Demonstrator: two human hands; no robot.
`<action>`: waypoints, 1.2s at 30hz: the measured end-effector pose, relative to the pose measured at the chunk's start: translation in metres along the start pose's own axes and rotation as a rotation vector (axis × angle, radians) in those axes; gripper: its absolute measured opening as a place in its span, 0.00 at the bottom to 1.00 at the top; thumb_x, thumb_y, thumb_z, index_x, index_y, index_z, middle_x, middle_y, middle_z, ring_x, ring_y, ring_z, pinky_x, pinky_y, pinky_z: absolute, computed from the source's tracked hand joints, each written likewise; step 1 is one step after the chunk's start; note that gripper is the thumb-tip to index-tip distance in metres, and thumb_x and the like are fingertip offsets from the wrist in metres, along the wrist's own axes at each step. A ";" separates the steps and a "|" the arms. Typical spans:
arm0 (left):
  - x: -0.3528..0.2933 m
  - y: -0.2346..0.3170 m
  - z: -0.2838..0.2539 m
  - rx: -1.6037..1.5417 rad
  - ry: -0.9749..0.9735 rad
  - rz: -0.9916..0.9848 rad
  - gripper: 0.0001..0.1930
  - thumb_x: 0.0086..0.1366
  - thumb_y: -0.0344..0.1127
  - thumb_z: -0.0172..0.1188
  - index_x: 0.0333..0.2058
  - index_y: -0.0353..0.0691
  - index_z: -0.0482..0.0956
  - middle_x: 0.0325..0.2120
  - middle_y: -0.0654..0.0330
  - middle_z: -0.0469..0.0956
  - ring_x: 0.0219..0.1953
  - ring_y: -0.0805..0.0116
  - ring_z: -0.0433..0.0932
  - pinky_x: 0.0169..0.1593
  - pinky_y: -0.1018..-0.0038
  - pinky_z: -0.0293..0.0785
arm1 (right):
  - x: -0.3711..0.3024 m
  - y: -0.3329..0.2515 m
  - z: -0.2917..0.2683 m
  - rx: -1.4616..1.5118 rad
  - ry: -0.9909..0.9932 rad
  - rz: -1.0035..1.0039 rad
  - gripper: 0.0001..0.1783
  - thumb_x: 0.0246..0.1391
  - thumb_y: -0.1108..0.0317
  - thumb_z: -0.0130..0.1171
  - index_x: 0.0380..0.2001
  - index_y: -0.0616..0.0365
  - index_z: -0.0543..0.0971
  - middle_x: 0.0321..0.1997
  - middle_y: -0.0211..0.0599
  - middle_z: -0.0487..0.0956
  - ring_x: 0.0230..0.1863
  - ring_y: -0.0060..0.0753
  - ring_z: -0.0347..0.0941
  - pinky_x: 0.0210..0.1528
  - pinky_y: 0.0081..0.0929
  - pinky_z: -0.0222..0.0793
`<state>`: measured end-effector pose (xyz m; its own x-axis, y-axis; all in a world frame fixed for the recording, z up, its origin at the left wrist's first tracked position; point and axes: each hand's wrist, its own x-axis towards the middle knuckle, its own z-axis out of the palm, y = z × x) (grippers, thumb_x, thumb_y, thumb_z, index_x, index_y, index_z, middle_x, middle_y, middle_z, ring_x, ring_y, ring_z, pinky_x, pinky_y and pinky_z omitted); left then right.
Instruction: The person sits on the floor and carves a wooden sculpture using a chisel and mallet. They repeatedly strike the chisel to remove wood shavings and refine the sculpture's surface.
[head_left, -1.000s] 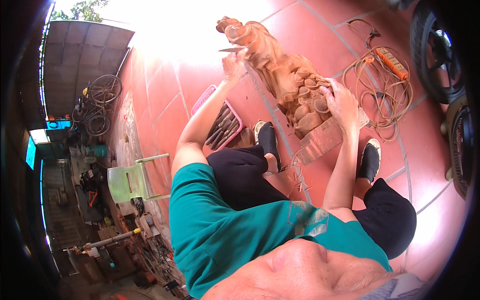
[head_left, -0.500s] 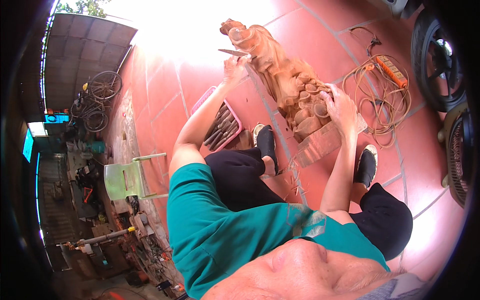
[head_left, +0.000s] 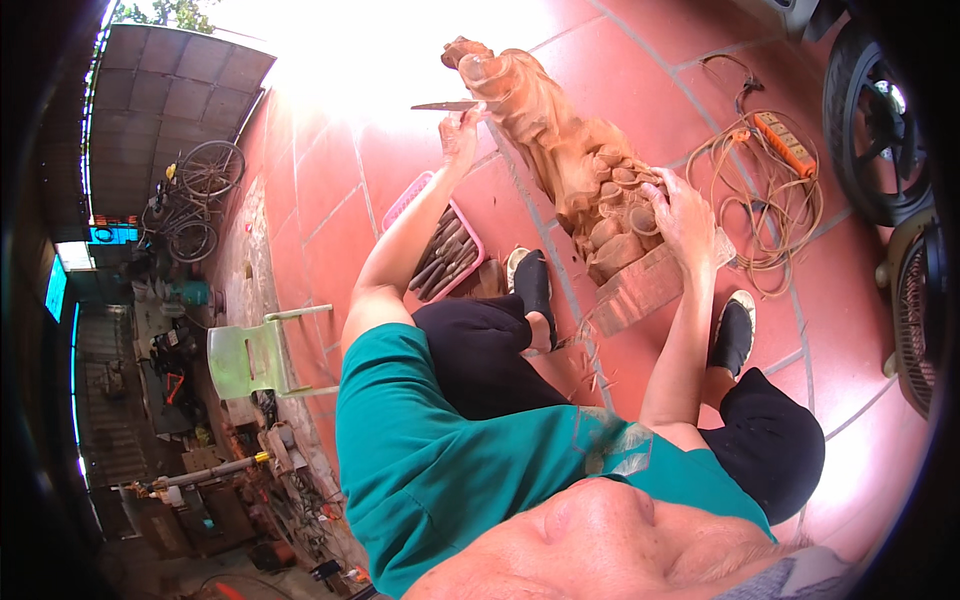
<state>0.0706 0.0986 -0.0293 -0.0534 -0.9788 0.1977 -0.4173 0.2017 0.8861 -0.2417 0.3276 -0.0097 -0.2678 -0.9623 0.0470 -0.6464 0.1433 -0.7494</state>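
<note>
From where I stand, the person's left hand pinches a thin blade between thumb and fingertips, out by the far part of the carving. The blade points off to the person's left, away from the wood; whether its near end touches the carving I cannot tell. The right hand lies on the carving's nearer part, on the person's right of it, the thumb against the rounded lumps; how firmly its grip closes there I cannot tell. The carving is in front of the person, over the red tiled floor, slanting away with its square base nearest the body, between the two dark shoes. Just beside the left shoe is a pink basket of dark rod-like tools. Wood chips lie on the floor near the base. To the right of the carving, an orange power strip sits with its loose coiled cord, and beyond them I see a black wheel and a fan. Well off to the left are a pale green chair and a bicycle.
</note>
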 end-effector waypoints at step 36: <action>0.013 0.026 -0.001 -0.808 -0.138 -0.317 0.11 0.65 0.32 0.58 0.45 0.37 0.74 0.40 0.49 0.82 0.37 0.60 0.81 0.44 0.66 0.78 | 0.001 0.001 0.000 0.002 -0.002 -0.020 0.18 0.61 0.55 0.54 0.51 0.49 0.77 0.47 0.41 0.82 0.48 0.51 0.77 0.48 0.47 0.72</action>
<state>0.0597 0.0907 -0.0035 -0.1752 -0.9778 -0.1146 0.3362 -0.1688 0.9265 -0.2427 0.3273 -0.0101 -0.2534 -0.9655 0.0602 -0.6503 0.1239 -0.7495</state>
